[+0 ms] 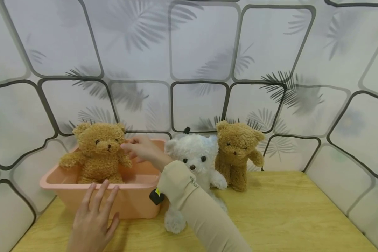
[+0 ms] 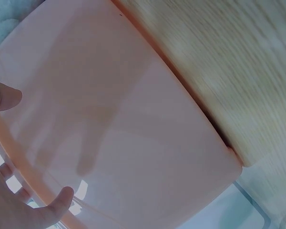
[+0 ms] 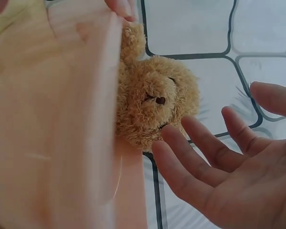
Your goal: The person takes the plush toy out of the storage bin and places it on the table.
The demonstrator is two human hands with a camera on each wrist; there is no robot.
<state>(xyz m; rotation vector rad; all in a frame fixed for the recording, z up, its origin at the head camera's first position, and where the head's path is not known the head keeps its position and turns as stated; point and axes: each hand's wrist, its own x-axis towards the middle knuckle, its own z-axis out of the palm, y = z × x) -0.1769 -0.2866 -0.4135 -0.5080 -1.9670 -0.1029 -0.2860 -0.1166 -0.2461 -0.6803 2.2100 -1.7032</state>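
Observation:
A golden-brown teddy bear (image 1: 100, 154) sits upright in a peach plastic tub (image 1: 104, 201), facing forward, its head and arms above the rim. My right hand (image 1: 141, 148) reaches across to the bear's head; its fingertips overlap the cheek in the head view. In the right wrist view that hand (image 3: 214, 171) has its fingers spread and loosely bent, tips beside the bear's head (image 3: 157, 100), nothing gripped. My left hand (image 1: 92, 217) lies against the tub's front, fingers straight up to the rim. The left wrist view shows its thumb and fingers along the tub wall (image 2: 109, 119).
Right of the tub sits a white teddy bear (image 1: 195, 154), partly behind my right forearm. A second brown teddy bear (image 1: 236, 154) stands behind it with its head tilted. All are on a wood-grain table (image 1: 289, 210) against a patterned cloth backdrop (image 1: 201, 45).

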